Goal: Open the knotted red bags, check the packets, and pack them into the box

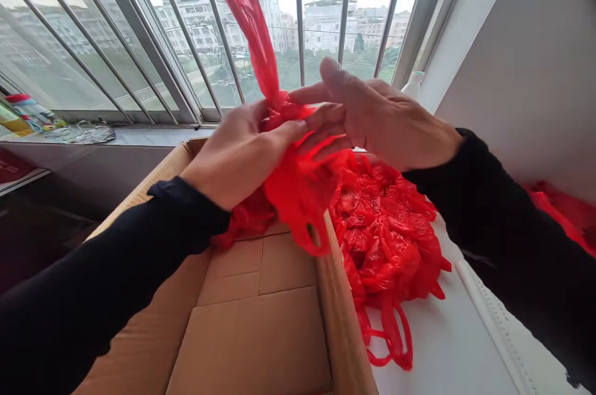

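Note:
My left hand pinches a red plastic bag between thumb and fingers, above the far part of an open cardboard box. A twisted loop of the bag stands up past the hand, while its loose part and another handle loop hang below. My right hand is beside it, thumb raised apart and fingers stretched against the bag, slightly blurred. To the right of the box lies a heap of crumpled red plastic bags. More red plastic is at the box's far end, partly hidden by my left arm.
A barred window rises behind the box, above a sill with a bottle and crinkled clear plastic at left. A white roll lies on the white table at right. Other red material sits by the right wall.

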`<action>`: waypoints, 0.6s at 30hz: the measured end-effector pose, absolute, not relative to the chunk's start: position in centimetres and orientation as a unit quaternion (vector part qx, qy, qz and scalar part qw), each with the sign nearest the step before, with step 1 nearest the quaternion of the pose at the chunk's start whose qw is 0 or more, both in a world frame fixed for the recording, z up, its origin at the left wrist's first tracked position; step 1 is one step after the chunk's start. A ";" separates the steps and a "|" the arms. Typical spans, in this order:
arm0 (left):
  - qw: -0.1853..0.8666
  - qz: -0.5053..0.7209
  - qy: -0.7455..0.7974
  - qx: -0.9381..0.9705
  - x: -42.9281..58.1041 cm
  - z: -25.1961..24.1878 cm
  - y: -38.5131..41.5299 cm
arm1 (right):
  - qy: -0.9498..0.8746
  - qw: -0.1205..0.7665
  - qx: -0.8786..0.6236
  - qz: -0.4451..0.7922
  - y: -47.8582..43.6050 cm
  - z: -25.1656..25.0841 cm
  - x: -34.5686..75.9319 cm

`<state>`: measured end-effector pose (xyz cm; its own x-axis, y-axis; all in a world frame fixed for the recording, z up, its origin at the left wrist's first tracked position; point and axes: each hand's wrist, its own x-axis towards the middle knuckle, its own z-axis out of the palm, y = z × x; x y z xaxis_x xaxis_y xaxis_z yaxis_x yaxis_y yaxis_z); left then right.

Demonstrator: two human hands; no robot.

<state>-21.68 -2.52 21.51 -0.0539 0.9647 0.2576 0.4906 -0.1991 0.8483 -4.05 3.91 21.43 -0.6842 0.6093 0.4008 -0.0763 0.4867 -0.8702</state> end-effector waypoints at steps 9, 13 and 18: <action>0.143 0.276 0.793 0.523 -31.4 12.3 1.9 | -0.727 0.252 -0.525 0.363 14.9 8.4 0.1; 0.091 0.180 0.833 0.515 -32.4 8.2 5.6 | -0.711 0.138 -0.604 0.333 17.1 1.4 -3.1; 0.023 0.076 0.787 0.612 -31.4 3.4 5.8 | -0.700 0.129 -0.628 0.314 17.6 -1.7 -5.5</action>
